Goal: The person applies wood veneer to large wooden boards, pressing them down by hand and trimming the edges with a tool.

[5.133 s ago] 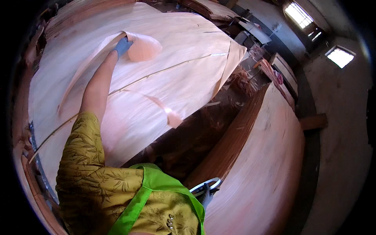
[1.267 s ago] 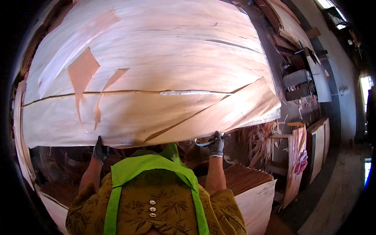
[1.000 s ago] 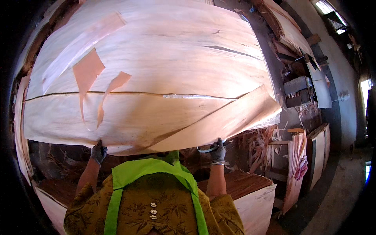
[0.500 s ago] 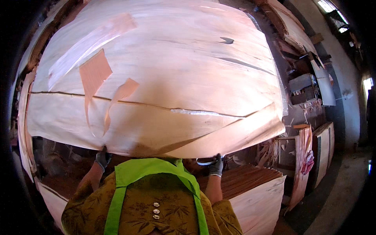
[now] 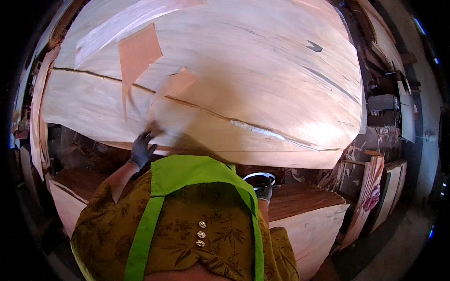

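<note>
A broad pale wood veneer sheet (image 5: 281, 93) lies before me, with a long split crossing it and a strip of white tape (image 5: 258, 129) along part of the split. My left hand (image 5: 143, 147), in a grey glove, reaches over its near edge. Its smeared fingertips are at the tail of a narrow veneer strip (image 5: 177, 84), which is blurred too and appears pinched there. Beyond lies a diamond-shaped veneer scrap (image 5: 140, 49). My gloved right hand (image 5: 264, 192), just off the near edge, holds a white ring-shaped tape roll (image 5: 259, 176); my sleeve partly hides that hand.
A long whitish veneer strip (image 5: 126, 25) rests on the far left of the sheet. Stacked veneer (image 5: 304, 201) stands close on my right, with upright boards (image 5: 365, 201) beyond it. Grey blocks (image 5: 382, 103) and wood scraps lie past the sheet's right edge.
The sheet's raised near-right corner has come down flat. My right hand has left the edge and drawn back with the tape roll. My left hand has moved from the edge to the narrow strip.
</note>
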